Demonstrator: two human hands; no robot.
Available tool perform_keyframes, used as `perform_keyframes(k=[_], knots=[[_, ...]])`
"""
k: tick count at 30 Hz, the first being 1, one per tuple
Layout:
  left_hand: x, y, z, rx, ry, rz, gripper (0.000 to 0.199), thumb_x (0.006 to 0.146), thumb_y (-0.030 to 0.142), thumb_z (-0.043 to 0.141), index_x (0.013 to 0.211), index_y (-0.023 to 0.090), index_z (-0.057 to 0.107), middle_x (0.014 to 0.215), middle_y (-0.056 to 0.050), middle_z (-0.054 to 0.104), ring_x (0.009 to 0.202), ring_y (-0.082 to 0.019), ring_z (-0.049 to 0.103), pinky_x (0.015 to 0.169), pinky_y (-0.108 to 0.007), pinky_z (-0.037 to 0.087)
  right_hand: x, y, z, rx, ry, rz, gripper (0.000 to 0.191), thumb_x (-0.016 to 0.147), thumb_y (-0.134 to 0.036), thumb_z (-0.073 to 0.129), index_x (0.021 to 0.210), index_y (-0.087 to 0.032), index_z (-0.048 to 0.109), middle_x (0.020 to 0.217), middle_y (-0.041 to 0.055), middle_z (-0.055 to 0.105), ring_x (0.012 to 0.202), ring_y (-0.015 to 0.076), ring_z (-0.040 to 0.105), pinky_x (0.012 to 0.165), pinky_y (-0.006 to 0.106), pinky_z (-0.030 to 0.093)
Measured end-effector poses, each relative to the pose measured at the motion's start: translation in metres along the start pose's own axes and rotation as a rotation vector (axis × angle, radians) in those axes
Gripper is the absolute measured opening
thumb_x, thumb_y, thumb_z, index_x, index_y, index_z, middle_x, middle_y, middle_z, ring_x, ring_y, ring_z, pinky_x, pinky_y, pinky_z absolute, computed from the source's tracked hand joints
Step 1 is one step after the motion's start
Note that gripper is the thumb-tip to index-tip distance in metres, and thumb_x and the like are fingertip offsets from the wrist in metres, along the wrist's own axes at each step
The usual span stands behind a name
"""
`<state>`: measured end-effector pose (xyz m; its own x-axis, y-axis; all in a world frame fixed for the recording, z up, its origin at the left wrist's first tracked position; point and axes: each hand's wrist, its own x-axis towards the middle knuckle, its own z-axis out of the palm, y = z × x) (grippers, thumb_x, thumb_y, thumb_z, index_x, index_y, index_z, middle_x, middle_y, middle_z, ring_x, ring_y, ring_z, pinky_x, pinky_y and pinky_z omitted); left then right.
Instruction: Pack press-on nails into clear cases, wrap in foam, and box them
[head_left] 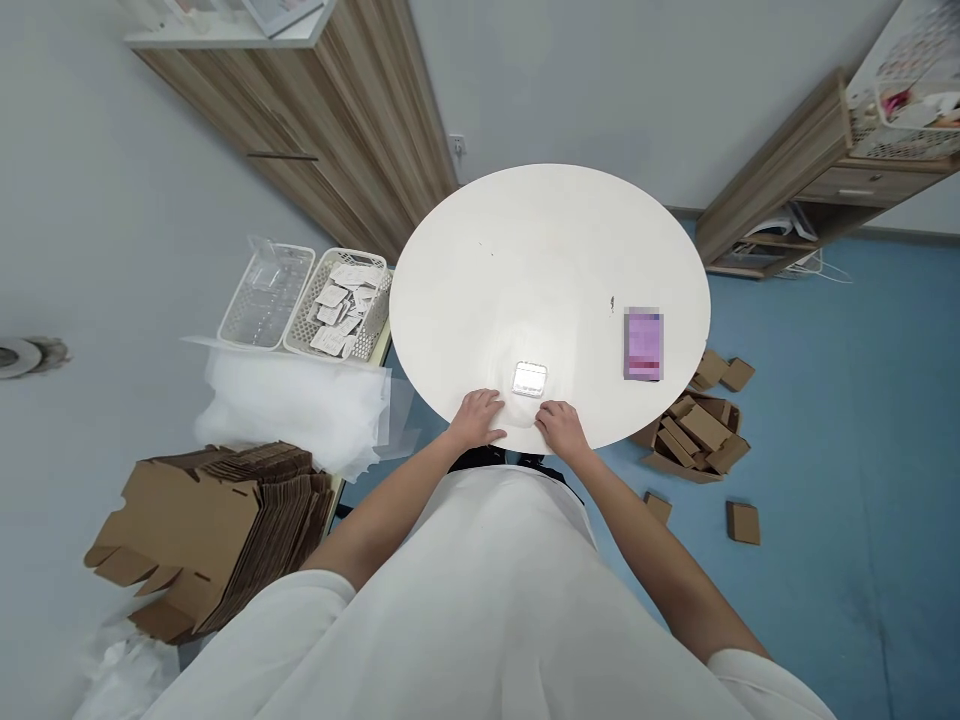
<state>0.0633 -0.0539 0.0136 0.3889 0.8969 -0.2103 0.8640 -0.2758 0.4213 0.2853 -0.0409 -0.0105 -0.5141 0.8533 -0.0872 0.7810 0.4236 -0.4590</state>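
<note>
A small clear plastic case (530,379) with a white content lies flat near the front edge of the white oval table. Just below it, a faint translucent sheet (520,411) seems to lie between my hands; its outline is hard to make out. To the left of the sheet my left hand (477,419) rests on the table, fingers stretched and thumb apart, fingertips by the sheet's edge. On the other side my right hand (562,430) lies with its fingers bent forward and fingertips touching the sheet's right edge. Neither hand touches the case.
A pixelated purple item (643,345) lies on the table (540,230) at right. Left are a basket of white packets (341,305), a clear-plastic basket (270,295), white sheets (292,400) and flattened cardboard boxes (202,530). Small cardboard boxes (701,430) fill a carton on the floor.
</note>
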Motion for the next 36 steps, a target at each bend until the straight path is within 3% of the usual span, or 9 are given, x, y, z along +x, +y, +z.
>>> perform_keyframes(k=[7,10,13,15,18,22,28,32,36], knots=[[0.009,-0.006,-0.006,-0.106,0.037,0.012,0.020,0.070,0.009,0.049,0.081,0.022,0.060,0.097,-0.009,0.058,0.099,-0.024,0.050,0.097,-0.044,0.025,-0.008,-0.013,-0.021,0.190,-0.095,0.071,0.018,0.085,-0.022,0.037,0.085,-0.020,0.055,0.089,0.0061,0.057,0.084,0.0202,0.050,0.074,0.034,0.041],[0.003,-0.012,-0.007,-0.127,-0.001,0.017,0.022,0.070,0.006,0.046,0.078,0.021,0.059,0.089,-0.008,0.059,0.091,-0.023,0.054,0.091,-0.041,0.032,-0.024,-0.020,-0.017,0.183,-0.048,0.081,0.015,0.083,-0.027,0.043,0.091,-0.019,0.054,0.103,0.0087,0.055,0.097,0.0225,0.049,0.081,0.038,0.041],[-0.003,-0.017,-0.007,-0.113,-0.026,0.046,0.023,0.069,0.005,0.045,0.079,0.022,0.059,0.087,-0.007,0.060,0.089,-0.022,0.055,0.086,-0.038,0.035,-0.039,-0.024,-0.008,0.138,0.015,0.088,0.042,0.070,-0.039,0.060,0.106,-0.018,0.049,0.123,0.0127,0.045,0.113,0.0279,0.041,0.090,0.043,0.037],[-0.004,-0.020,-0.009,-0.097,-0.030,0.062,0.023,0.071,0.007,0.044,0.080,0.022,0.059,0.086,-0.006,0.062,0.086,-0.021,0.056,0.085,-0.038,0.036,-0.043,-0.024,-0.003,0.126,0.041,0.119,0.044,0.070,-0.036,0.060,0.109,-0.019,0.048,0.127,0.0126,0.043,0.117,0.0280,0.039,0.093,0.044,0.035],[0.001,-0.026,-0.014,-0.137,-0.021,0.052,0.022,0.078,0.015,0.041,0.087,0.022,0.059,0.088,-0.004,0.064,0.085,-0.020,0.057,0.084,-0.037,0.037,-0.039,-0.023,-0.004,0.197,0.065,0.254,0.022,0.081,-0.028,0.044,0.099,-0.019,0.054,0.114,0.0098,0.054,0.105,0.0227,0.050,0.087,0.039,0.040],[0.012,-0.036,-0.024,-0.292,-0.016,-0.045,0.026,0.083,0.028,0.038,0.102,0.022,0.055,0.084,-0.003,0.064,0.079,-0.020,0.059,0.070,-0.031,0.043,-0.020,-0.021,-0.017,0.317,0.106,0.466,0.025,0.085,-0.033,0.034,0.090,-0.021,0.056,0.090,0.0041,0.063,0.082,0.0179,0.057,0.072,0.031,0.044],[0.037,-0.040,-0.029,-0.308,-0.027,-0.158,0.018,0.081,0.031,0.042,0.085,0.020,0.056,0.073,-0.002,0.060,0.067,-0.018,0.056,0.059,-0.028,0.041,0.007,-0.014,-0.026,0.305,0.120,0.622,0.024,0.082,-0.033,0.036,0.079,-0.022,0.057,0.075,0.0009,0.062,0.070,0.0161,0.055,0.061,0.027,0.041],[0.047,-0.036,-0.024,-0.162,0.012,-0.209,0.024,0.080,0.025,0.043,0.101,0.019,0.053,0.075,-0.005,0.061,0.075,-0.022,0.057,0.073,-0.035,0.040,0.015,-0.014,-0.017,0.238,0.138,0.689,0.019,0.079,-0.031,0.041,0.076,-0.022,0.057,0.075,0.0015,0.061,0.067,0.0154,0.054,0.055,0.025,0.037],[0.043,-0.027,-0.022,-0.100,0.139,-0.061,0.045,0.075,0.016,0.045,0.120,0.020,0.044,0.116,-0.012,0.053,0.111,-0.028,0.045,0.093,-0.042,0.027,0.018,-0.015,-0.010,0.185,0.128,0.713,0.016,0.078,-0.029,0.042,0.075,-0.022,0.056,0.076,0.0024,0.060,0.064,0.0147,0.053,0.052,0.025,0.035]])
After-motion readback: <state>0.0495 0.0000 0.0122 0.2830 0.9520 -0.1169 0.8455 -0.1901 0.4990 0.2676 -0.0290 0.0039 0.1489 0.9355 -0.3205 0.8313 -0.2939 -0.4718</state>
